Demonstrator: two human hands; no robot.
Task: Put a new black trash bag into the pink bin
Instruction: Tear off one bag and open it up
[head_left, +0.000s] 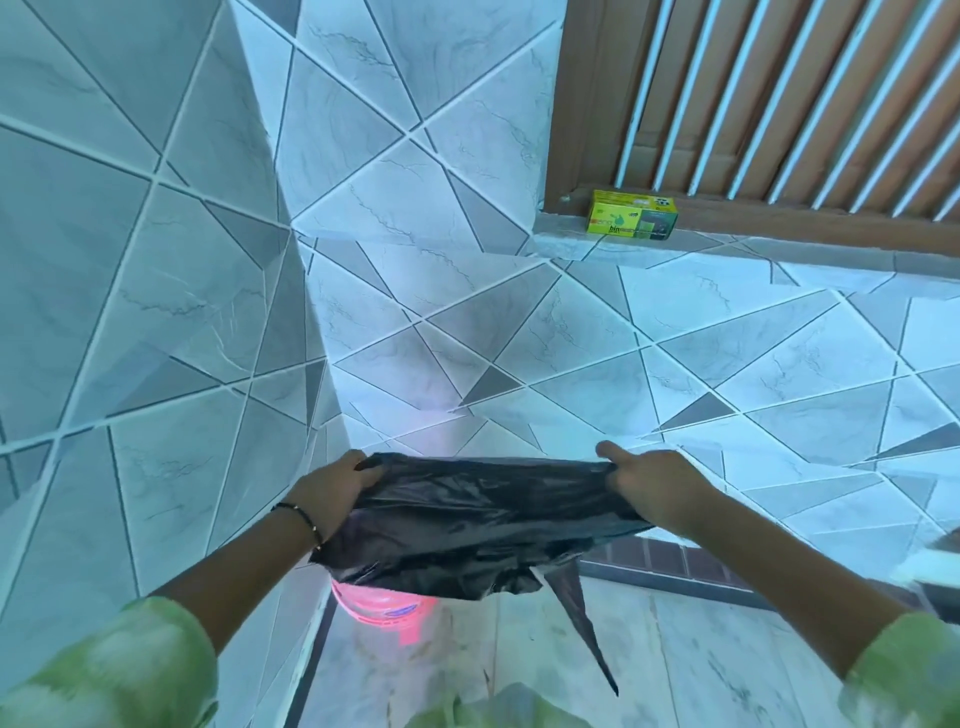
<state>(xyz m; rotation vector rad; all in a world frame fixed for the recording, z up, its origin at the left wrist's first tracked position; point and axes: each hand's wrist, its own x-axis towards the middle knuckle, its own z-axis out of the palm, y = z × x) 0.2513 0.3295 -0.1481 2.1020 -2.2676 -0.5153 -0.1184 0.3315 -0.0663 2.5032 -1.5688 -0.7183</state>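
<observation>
A black trash bag (467, 519) is stretched wide between both hands in the lower middle of the head view. My left hand (332, 493) grips its left edge and my right hand (654, 488) grips its right edge. One corner of the bag hangs down in a point at the lower right. The pink bin (384, 610) stands on the floor directly under the bag, against the tiled wall corner. Only part of its rim and wall shows, since the bag hides the opening.
A tiled wall (156, 312) rises on the left and ahead. A yellow-green box of bin bags (632, 214) sits on the window ledge at the upper right, below brown slats (779, 104). A dark brick strip (675, 564) borders the marble floor.
</observation>
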